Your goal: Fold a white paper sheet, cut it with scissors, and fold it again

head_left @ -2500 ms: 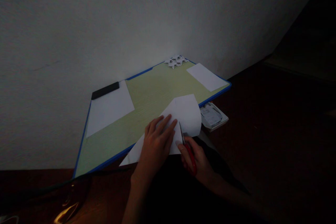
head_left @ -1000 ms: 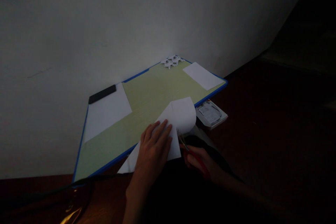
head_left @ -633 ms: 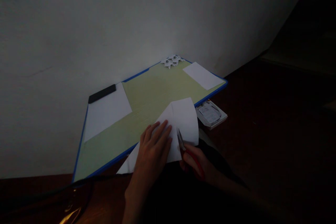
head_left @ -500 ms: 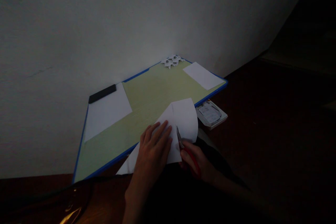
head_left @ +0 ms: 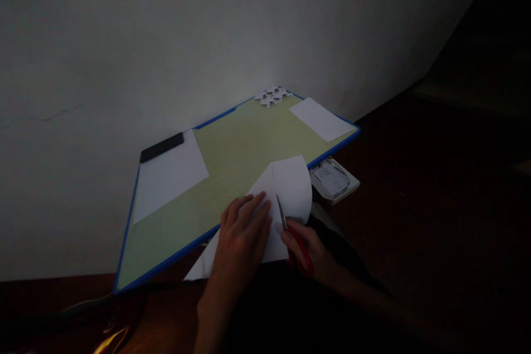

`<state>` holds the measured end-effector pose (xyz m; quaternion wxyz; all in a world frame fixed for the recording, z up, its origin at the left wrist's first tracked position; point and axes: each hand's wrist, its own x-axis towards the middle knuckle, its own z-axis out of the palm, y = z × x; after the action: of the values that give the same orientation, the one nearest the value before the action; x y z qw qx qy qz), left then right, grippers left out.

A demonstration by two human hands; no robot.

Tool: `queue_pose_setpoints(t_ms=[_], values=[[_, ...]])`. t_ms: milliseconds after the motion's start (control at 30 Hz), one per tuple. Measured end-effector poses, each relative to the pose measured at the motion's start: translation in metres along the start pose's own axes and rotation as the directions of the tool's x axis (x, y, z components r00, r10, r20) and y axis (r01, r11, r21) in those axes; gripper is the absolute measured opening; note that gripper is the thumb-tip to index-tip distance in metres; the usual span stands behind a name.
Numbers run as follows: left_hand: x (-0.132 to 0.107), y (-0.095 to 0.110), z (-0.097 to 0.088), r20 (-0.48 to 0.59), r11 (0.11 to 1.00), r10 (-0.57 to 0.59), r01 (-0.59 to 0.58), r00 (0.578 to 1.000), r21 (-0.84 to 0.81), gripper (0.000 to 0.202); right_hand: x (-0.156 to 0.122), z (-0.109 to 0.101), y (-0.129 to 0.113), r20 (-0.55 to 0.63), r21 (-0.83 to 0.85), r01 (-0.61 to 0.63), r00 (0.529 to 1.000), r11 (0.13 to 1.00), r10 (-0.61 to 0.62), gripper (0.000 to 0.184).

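Observation:
A folded white paper sheet (head_left: 290, 188) lies over the near edge of a green board with a blue rim (head_left: 232, 155). My left hand (head_left: 244, 235) lies flat on the sheet, fingers spread, pressing it down. My right hand (head_left: 309, 251) grips red-handled scissors (head_left: 290, 232), whose blades point up into the sheet beside my left fingers. The part of the sheet right of the blades curls upward.
On the board lie a white sheet (head_left: 168, 174) at the left with a black bar (head_left: 161, 147) behind it, a smaller white sheet (head_left: 321, 119) at the right, and several small paper pieces (head_left: 271, 95) by the wall. A clear packet (head_left: 332, 178) lies under the board's right edge. The floor is dark.
The scissors drew back from the sheet a second ago, then went in again; now the blades reach farther up into the paper. My left hand stayed pressed on the sheet.

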<state>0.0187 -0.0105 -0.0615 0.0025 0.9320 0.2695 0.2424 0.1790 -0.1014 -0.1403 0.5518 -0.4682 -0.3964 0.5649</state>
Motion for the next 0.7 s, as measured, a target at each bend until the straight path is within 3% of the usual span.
queue_pose_setpoints(t_ms=[367, 567, 700], values=[[0.002, 0.001, -0.001, -0.006, 1.000, 0.010, -0.010, 1.000, 0.006, 0.033, 0.002, 0.000, -0.002, -0.007, -0.019, 0.015, 1.000, 1.000, -0.016, 0.045], [0.003, 0.002, 0.000, -0.016, 1.000, 0.007, -0.007, 1.000, -0.008, 0.035, 0.004, 0.001, -0.007, -0.039, -0.100, 0.118, 0.992, 0.988, -0.122, 0.046], [0.003, 0.002, 0.000, -0.016, 1.000, -0.002, 0.002, 1.000, -0.006, 0.033, 0.006, 0.001, -0.006, -0.026, -0.075, 0.106, 0.994, 0.992, -0.108, 0.047]])
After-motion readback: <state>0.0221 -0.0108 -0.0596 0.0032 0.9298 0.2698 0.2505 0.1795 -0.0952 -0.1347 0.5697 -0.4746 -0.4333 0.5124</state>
